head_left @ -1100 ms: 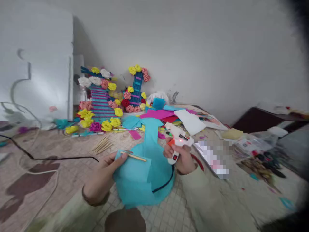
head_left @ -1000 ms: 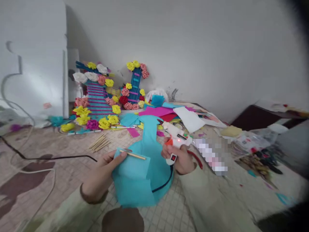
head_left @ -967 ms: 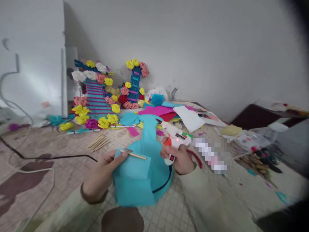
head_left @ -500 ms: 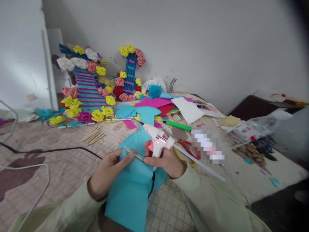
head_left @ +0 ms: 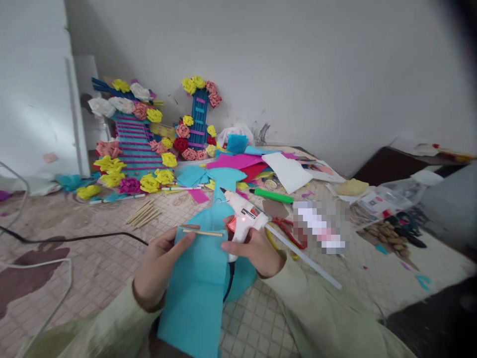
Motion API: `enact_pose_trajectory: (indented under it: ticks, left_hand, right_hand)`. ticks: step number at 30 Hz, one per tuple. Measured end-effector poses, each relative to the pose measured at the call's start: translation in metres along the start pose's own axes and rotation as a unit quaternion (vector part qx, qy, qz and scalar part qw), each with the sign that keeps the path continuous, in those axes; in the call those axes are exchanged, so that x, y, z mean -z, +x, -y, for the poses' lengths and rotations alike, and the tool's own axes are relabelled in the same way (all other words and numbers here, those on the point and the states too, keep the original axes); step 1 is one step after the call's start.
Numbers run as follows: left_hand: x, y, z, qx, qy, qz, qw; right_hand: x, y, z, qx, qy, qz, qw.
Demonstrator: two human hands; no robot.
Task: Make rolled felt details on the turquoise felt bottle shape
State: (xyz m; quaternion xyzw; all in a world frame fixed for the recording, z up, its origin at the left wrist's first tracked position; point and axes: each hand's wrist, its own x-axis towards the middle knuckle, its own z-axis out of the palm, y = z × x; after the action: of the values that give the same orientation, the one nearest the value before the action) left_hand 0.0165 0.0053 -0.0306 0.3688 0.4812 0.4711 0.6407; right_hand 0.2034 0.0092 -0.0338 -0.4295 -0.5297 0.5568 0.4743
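A strip of turquoise crepe paper [head_left: 194, 298] hangs from my left hand [head_left: 158, 263], which pinches its upper left corner. Along the strip's top edge lies a short wooden stick [head_left: 203, 232], its left end under my left thumb. My right hand [head_left: 259, 251] is wrapped around the handle of a white hot glue gun [head_left: 246, 216] with a lit red light. The gun's dark nozzle points up and to the left, and a long glue stick [head_left: 305, 256] juts from its back. Behind the strip, more turquoise paper [head_left: 208, 211] lies on the table.
Several loose wooden sticks [head_left: 144, 215] lie left of centre. Flower-covered decorations [head_left: 137, 144] lean at the wall. Red-handled pliers [head_left: 292, 232], a green marker-like tube [head_left: 274, 195] and coloured paper sheets [head_left: 238, 161] lie beyond my hands. A black cable [head_left: 74, 238] crosses the left side.
The stick and the paper's top edge have turned from slanted to nearly level. My left hand has moved slightly left and the strip now hangs flatter. The glue gun stays in my right hand.
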Motion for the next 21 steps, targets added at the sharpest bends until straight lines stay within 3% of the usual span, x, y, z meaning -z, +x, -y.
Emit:
enact_pose_trajectory:
  ticks: [8,11,14,18,21]
  left_hand:
    - [-0.006,-0.001,0.005,-0.011,0.023,0.007,1.000]
    - [0.000,0.004,0.006,-0.092,0.080,-0.026,0.992]
    - [0.003,0.005,-0.001,-0.193,0.068,-0.073,0.976]
    - [-0.011,-0.022,-0.022,-0.302,0.019,-0.143,0.942]
    - [-0.019,-0.059,-0.031,-0.293,0.042,-0.117,0.948]
  right_hand:
    - [0.000,-0.002,0.000,0.003,-0.056,-0.037,0.998]
    - [0.003,0.000,0.000,-0.006,-0.054,-0.046,0.997]
    - [0.004,0.003,0.000,-0.005,-0.035,-0.048,0.998]
    - [0.009,0.008,-0.002,0.005,-0.027,-0.060,0.998]
    - [0.014,0.013,-0.007,0.014,-0.028,-0.072,0.997]
